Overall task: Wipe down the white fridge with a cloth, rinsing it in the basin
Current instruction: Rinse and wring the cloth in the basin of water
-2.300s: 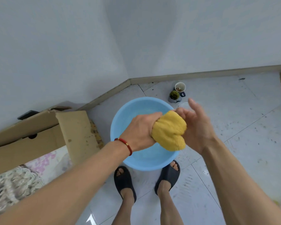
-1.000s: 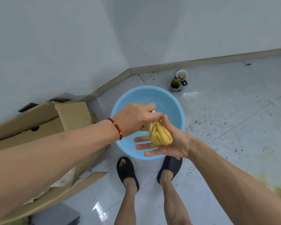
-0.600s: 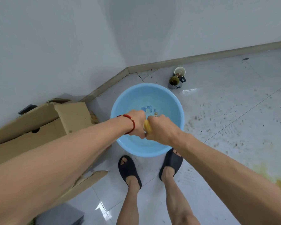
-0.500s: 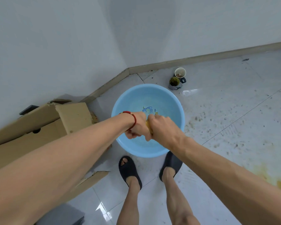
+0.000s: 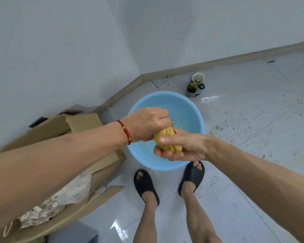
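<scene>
At the frame's centre the blue basin [image 5: 191,109] sits on the tiled floor [image 5: 253,137] beside the cardboard box [image 5: 84,123] at left, and above it my left hand [image 5: 147,122] and right hand [image 5: 184,146] both grip the twisted yellow cloth [image 5: 167,139].

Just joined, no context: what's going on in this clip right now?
A person stands over a blue basin on the tiled floor and wrings a yellow cloth above it. The left hand grips the cloth's upper end and the right hand, visibly wet, holds the twisted bundle from below. The fridge is not in view. A cardboard box sits to the left of the basin, and two cups stand near the wall behind it.
</scene>
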Demonstrator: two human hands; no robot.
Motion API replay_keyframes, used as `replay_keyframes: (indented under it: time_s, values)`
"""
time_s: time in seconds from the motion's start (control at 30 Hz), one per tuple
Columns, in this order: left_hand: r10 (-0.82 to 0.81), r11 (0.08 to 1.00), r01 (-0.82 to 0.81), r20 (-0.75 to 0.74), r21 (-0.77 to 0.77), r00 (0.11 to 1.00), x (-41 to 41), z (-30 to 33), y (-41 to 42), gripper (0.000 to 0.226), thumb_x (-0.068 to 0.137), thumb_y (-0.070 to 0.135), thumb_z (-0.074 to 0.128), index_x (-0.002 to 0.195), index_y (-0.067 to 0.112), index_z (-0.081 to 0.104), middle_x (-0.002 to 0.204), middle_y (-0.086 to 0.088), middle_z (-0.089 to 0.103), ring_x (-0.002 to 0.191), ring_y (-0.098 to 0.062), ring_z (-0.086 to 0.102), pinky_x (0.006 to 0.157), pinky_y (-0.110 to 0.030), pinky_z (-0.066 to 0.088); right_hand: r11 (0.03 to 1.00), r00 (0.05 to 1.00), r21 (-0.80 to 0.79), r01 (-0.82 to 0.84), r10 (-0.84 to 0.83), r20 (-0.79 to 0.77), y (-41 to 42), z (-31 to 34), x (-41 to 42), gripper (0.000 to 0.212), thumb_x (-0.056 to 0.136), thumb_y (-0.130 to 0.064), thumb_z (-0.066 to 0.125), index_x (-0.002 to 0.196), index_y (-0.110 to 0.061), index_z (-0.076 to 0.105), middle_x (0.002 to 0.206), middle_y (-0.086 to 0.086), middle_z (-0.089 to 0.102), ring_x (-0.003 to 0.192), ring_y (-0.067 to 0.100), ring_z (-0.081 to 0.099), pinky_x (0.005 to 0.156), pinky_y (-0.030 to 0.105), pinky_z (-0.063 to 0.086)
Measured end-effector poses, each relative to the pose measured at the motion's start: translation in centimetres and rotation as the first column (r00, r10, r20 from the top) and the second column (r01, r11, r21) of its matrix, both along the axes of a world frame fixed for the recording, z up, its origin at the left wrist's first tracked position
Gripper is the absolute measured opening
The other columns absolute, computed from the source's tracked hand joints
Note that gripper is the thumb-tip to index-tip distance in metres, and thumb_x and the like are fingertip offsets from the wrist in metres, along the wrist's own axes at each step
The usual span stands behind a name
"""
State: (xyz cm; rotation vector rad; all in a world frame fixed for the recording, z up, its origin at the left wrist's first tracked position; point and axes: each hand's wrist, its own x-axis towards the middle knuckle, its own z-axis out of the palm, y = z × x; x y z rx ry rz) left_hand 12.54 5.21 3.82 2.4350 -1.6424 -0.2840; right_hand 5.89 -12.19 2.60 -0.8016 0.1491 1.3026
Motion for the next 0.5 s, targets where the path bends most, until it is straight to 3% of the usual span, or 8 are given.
replay_keyframes:
  time_s: [0.1,0.17,0.23,0.3,0.37,0.43,0.5]
  values:
    - [0.037,0.962,-0.049,0.046,0.270,0.998,-0.2,0.9,-0.2,0.022,0.076,0.000,0.072,0.071,0.011,0.053,0.065,-0.003,0.051,0.051,-0.023,0.044,0.044,-0.024,0.025,0.920,0.966,-0.390,-0.035,0.130,0.222,1.4,0.4,0.6,0.010,0.091,-0.002,0.065,0.100,-0.004,0.063,0.065,0.002,0.053,0.052,0.012,0.043,0.044,0.022,0.032]
    - [0.116,0.860,-0.144,0.086,0.490,0.989,-0.8,0.9,-1.0,0.014,0.086,0.010,0.060,0.080,0.018,0.050,0.074,-0.001,0.050,0.065,-0.025,0.048,0.053,-0.029,0.032,0.793,0.897,-0.608,0.037,0.243,0.370,2.4,-0.3,0.8,0.012,0.085,-0.006,0.065,0.077,-0.009,0.056,0.059,0.002,0.051,0.050,0.018,0.043,0.046,0.026,0.034]
    - [0.241,0.786,-0.237,0.071,0.571,0.968,-1.1,0.5,-1.8,0.012,0.085,0.013,0.059,0.081,0.021,0.050,0.074,-0.001,0.048,0.070,-0.027,0.049,0.059,-0.031,0.037,0.659,0.751,-0.746,0.093,0.445,0.487,2.8,-1.2,1.1,0.020,0.081,-0.013,0.067,0.069,-0.012,0.051,0.060,0.002,0.053,0.055,0.021,0.048,0.050,0.028,0.039]
    - [0.406,0.746,-0.334,0.004,0.576,0.914,-1.2,-0.4,-1.9,0.017,0.082,0.015,0.064,0.075,0.017,0.048,0.070,0.000,0.044,0.072,-0.028,0.050,0.061,-0.032,0.039,0.579,0.587,-0.805,0.133,0.608,0.534,2.8,-1.8,1.5,0.019,0.084,-0.018,0.065,0.071,-0.017,0.051,0.065,0.000,0.056,0.063,0.021,0.052,0.056,0.030,0.042]
    - [0.554,0.707,-0.406,-0.096,0.579,0.827,-1.4,-1.0,-1.8,0.026,0.078,0.013,0.065,0.065,0.015,0.042,0.065,0.000,0.042,0.071,-0.029,0.052,0.060,-0.032,0.040,0.518,0.441,-0.838,0.174,0.720,0.536,2.6,-2.2,1.9,0.008,0.087,-0.022,0.062,0.086,-0.015,0.058,0.077,0.003,0.061,0.076,0.027,0.057,0.064,0.034,0.046]
    - [0.648,0.686,-0.456,-0.192,0.567,0.737,-1.7,-1.3,-1.8,0.028,0.075,0.011,0.063,0.062,0.020,0.041,0.063,-0.002,0.046,0.069,-0.029,0.057,0.056,-0.031,0.041,0.475,0.338,-0.851,0.226,0.781,0.526,2.5,-2.3,2.0,0.023,0.089,-0.023,0.060,0.109,-0.012,0.058,0.085,0.005,0.059,0.079,0.031,0.055,0.065,0.036,0.044]
    - [0.702,0.664,-0.489,-0.247,0.565,0.668,-1.9,-1.4,-1.8,0.023,0.072,0.009,0.062,0.063,0.020,0.044,0.060,-0.003,0.051,0.064,-0.027,0.057,0.050,-0.029,0.039,0.447,0.199,-0.844,0.298,0.835,0.513,2.3,-2.4,2.3,0.029,0.090,-0.018,0.057,0.117,-0.011,0.049,0.078,0.003,0.048,0.072,0.033,0.050,0.060,0.036,0.037]
